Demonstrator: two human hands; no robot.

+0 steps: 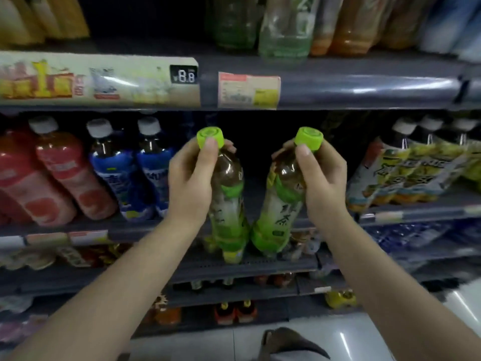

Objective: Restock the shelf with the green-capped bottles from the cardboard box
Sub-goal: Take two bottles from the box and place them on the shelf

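Before the dark gap in the middle shelf (260,194), two green-capped bottles are being held up, one in each hand.

Fingers of the left hand (188,178) are curling round the neck and shoulder of the left bottle (229,204), thumb lying up against its green cap (210,138); the right hand (322,175) is gripping the right bottle (278,207) the same way. Both bottles are hanging below the grips, caps uppermost, long axes leaning so the caps are splaying apart while the bases are meeting, apparently touching, low in front of the shelf edge. The empty slot is lying straight beyond them, between the blue-labelled bottles (153,165) and the yellow-labelled ones (406,173); neither hand looks nearer. Bases probably need swinging forward and apart first. A corner of what may be the cardboard box (286,340) is showing below.
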